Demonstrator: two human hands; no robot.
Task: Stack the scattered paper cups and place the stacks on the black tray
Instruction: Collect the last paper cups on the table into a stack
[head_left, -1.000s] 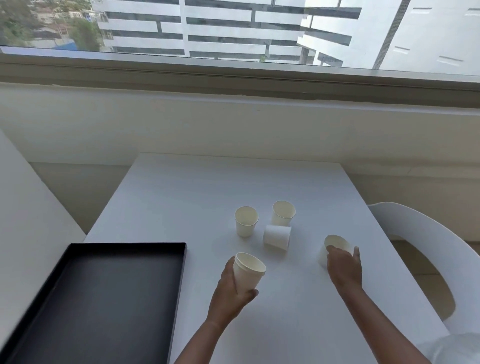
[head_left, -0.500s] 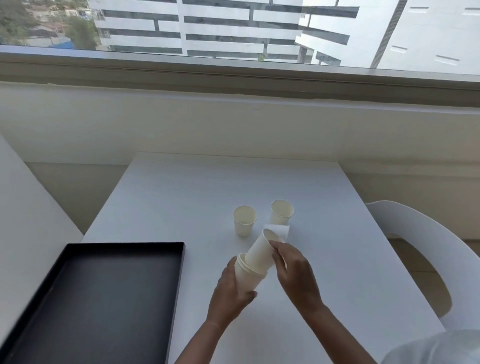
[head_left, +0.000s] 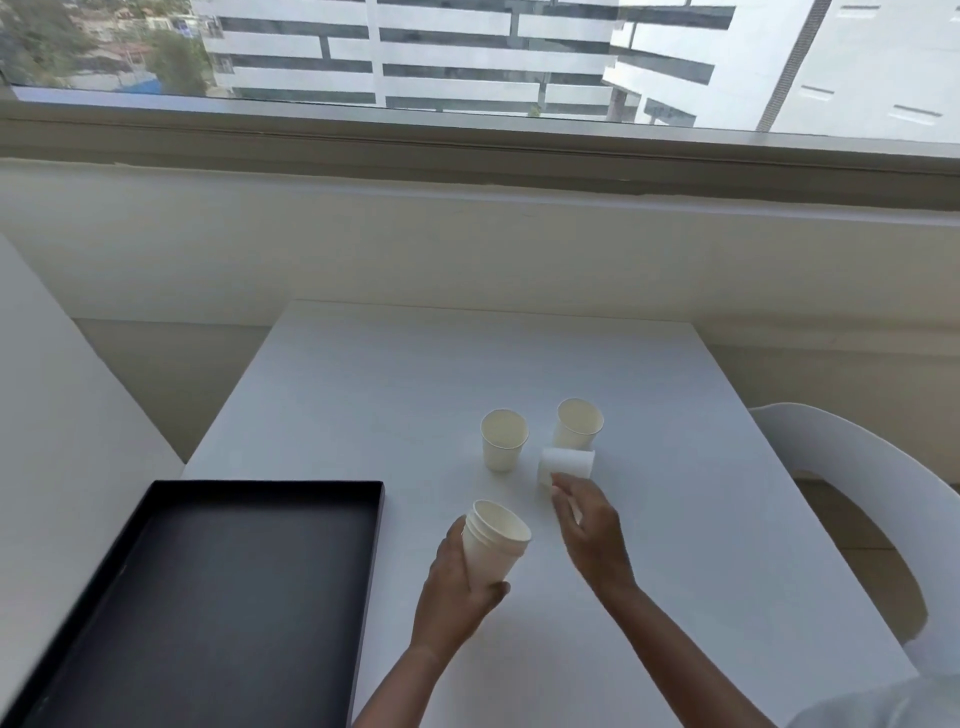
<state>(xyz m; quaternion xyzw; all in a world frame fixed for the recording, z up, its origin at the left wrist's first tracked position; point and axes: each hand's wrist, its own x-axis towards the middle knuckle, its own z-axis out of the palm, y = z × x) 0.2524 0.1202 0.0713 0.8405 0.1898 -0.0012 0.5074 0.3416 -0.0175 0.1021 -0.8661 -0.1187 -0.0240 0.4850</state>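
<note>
My left hand (head_left: 454, 592) grips a short stack of white paper cups (head_left: 493, 540), held upright and slightly tilted above the white table (head_left: 363, 395). My right hand (head_left: 584, 519) hovers just right of the stack, fingers apart and empty, its fingertips close to a cup lying on its side (head_left: 566, 464). Two more cups stand upright behind: one (head_left: 503, 439) on the left, one (head_left: 578, 423) on the right, touching the fallen cup. The black tray (head_left: 197, 603) lies at the near left and holds nothing.
A white chair (head_left: 872, 499) stands by the table's right edge. Another white surface (head_left: 57, 447) lies to the left of the tray. A low wall and window ledge (head_left: 467, 156) run behind the table.
My right hand picked up a cup from the right, slid it into the cup in my left hand, let go, and now reaches toward the fallen cup.
</note>
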